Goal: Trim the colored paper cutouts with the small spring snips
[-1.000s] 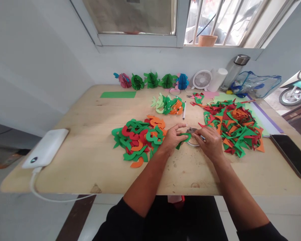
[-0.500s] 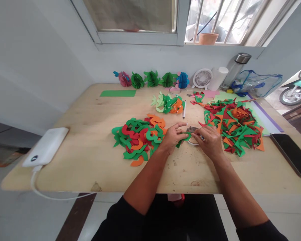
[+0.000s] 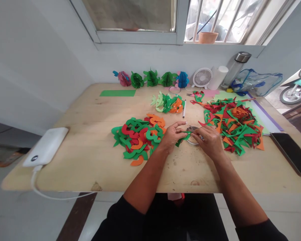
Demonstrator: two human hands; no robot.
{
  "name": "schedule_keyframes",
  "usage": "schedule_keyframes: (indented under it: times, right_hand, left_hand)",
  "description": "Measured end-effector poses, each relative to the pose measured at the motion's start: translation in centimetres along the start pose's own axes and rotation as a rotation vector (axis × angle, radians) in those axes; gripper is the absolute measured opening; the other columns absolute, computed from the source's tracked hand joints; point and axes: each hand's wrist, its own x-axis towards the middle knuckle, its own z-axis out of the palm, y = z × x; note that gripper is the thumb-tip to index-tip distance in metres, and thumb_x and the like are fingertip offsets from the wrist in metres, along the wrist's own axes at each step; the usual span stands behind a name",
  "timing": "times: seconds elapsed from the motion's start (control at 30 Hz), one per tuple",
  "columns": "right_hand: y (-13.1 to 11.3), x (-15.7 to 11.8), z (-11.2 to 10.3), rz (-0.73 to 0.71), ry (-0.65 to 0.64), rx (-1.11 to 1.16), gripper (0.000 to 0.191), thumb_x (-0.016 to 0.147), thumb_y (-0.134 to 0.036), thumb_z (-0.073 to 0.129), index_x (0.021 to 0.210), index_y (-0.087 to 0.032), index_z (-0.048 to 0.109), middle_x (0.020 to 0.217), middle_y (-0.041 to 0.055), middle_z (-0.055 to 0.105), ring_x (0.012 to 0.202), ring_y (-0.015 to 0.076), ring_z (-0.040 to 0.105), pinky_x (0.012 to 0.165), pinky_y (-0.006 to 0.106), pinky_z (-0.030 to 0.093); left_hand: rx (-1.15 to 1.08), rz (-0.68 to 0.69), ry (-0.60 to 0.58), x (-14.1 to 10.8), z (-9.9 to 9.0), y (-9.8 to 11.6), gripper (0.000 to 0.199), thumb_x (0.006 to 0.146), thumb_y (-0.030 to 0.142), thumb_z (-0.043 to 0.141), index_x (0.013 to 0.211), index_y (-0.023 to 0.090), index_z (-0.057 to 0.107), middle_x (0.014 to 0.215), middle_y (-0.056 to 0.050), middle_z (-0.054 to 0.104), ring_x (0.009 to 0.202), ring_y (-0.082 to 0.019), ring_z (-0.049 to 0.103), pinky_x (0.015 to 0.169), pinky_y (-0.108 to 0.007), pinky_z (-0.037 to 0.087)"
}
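Note:
Close together above the middle of the table are both of my hands. My left hand is closed on a small piece of green paper, with its index finger stretched past it; a tiny pale bit shows at that fingertip. The fingers of my right hand are pinched at the right end of the same paper. Just beyond the fingertips lies a dark metallic tool, too covered to name. A pale ring, like a tape roll, shows partly beneath the hands.
Left of my hands lies a pile of curved paper cutouts. Paper scraps are heaped at right, near a phone. A marker and dotted cutouts lie beyond. Honeycomb paper figures, a fan and bottle line the wall.
Both hands stay in nearly the same place. The green paper between the fingers has shifted very slightly.

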Motion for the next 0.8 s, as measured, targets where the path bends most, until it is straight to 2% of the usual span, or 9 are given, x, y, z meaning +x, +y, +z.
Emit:
schedule_keyframes:
  times: [0.43,0.8]
  right_hand:
    - [-0.06,-0.01,-0.03,0.015,-0.013,0.002,0.023,0.089,-0.031,0.053,0.07,-0.019,0.06,0.065,0.0041,0.064,0.066,0.0168,0.056,0.069,0.03,0.04]
    - [-0.1,-0.01,-0.01,-0.015,-0.018,-0.027,0.026,0.089,-0.032,0.052,0.069,-0.019,0.06,0.064,0.0035,0.064,0.066,0.0162,0.056,0.068,0.029,0.038]
  left_hand:
    - [0.018,-0.015,-0.006,-0.29,0.36,0.85,0.063,0.053,0.012,0.069,0.115,0.012,0.055,0.061,0.003,0.063,0.048,-0.006,0.051,0.049,-0.018,0.036]
    - [0.051,0.008,0.017,-0.16,0.37,0.32,0.059,0.057,0.019,0.068,0.114,0.013,0.055,0.059,0.004,0.059,0.038,-0.003,0.04,0.039,-0.018,0.027]
